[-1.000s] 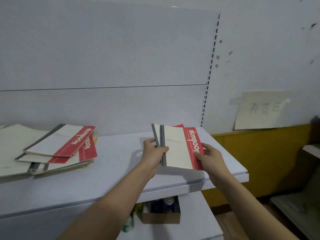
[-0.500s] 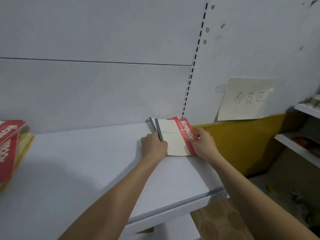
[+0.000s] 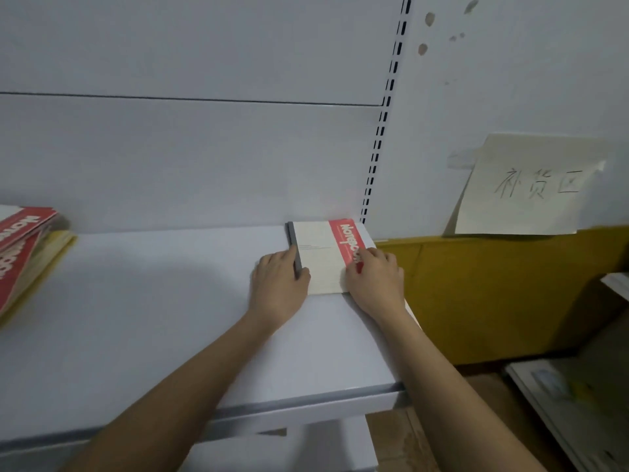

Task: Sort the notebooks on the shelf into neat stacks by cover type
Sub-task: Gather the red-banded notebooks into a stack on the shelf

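Note:
A small stack of white notebooks (image 3: pixel 318 253) with a grey spine and a red "Notebook" band lies flat on the white shelf (image 3: pixel 170 318), at its back right corner against the wall. My left hand (image 3: pixel 277 284) rests against the grey spine side, fingers fairly straight and thumb lying over the near left corner of the cover. My right hand (image 3: pixel 376 279) lies flat on the red band and covers its near end. A loose, untidy pile of red-banded notebooks (image 3: pixel 23 247) over yellowish ones sits at the shelf's far left, cut off by the frame.
A slotted black-and-white upright (image 3: pixel 381 131) runs up the wall just behind the stack. A taped paper sign (image 3: pixel 531 189) hangs on the right wall above a yellow panel (image 3: pixel 493 294). Lower shelves (image 3: pixel 561 403) stand at the right. The shelf's front edge (image 3: pixel 306 408) is near my forearms.
The stack, held up in both hands over the shelf a second ago, moved back and right and now lies flat at the back right corner. Both hands went from gripping it to resting on it.

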The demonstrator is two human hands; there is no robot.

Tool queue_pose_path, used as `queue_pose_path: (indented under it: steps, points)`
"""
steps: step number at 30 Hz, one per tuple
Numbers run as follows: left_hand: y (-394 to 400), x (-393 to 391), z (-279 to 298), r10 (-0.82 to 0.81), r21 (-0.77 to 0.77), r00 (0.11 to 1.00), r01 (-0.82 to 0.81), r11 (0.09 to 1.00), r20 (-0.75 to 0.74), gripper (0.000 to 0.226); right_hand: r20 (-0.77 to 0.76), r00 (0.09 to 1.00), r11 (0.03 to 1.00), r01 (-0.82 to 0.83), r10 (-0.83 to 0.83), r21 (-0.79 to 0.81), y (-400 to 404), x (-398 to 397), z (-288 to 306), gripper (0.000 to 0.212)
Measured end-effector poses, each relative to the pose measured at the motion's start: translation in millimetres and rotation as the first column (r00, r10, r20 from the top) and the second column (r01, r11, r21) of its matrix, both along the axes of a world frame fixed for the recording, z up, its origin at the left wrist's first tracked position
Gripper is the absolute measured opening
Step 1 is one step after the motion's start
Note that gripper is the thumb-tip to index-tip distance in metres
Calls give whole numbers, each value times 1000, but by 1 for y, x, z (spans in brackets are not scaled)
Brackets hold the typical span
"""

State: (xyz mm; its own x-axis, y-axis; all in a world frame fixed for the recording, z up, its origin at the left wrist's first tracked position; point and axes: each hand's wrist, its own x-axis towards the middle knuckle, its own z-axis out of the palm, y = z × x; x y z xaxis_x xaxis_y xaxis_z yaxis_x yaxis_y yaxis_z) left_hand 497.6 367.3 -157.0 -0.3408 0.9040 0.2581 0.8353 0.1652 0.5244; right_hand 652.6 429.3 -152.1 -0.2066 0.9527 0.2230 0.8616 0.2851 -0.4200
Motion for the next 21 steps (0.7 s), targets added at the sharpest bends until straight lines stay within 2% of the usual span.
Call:
queue_pose_path:
  steps: [3, 5, 10, 15, 18, 21]
  points:
    - [-1, 3, 4, -32, 43, 998, 29, 999, 62, 52, -74, 997, 999, -36, 35, -15, 1, 4, -2, 33]
    - [0, 6, 2, -13, 25, 1000, 13, 1000, 26, 58, -81, 996, 999, -46, 45, -10, 2, 5, -3, 33]
    - [5, 10, -3, 34, -82, 999, -34, 996, -5, 53, -40, 999, 1000, -13, 13, -2, 3, -1, -6, 38]
    - [13, 11, -9, 29, -208, 989, -60, 976, -148, 55, -84, 996, 999, 17, -13, 45, 6, 0, -11, 37]
    - [14, 13, -8, 54, -142, 990, -72, 987, -132, 56, -152, 988, 998, 28, -20, 55, 7, 0, -12, 38]
    - [1, 21, -2, 137, -47, 978, -146, 988, -157, 44, -266, 964, 999, 26, -15, 36, 8, 5, -9, 41]
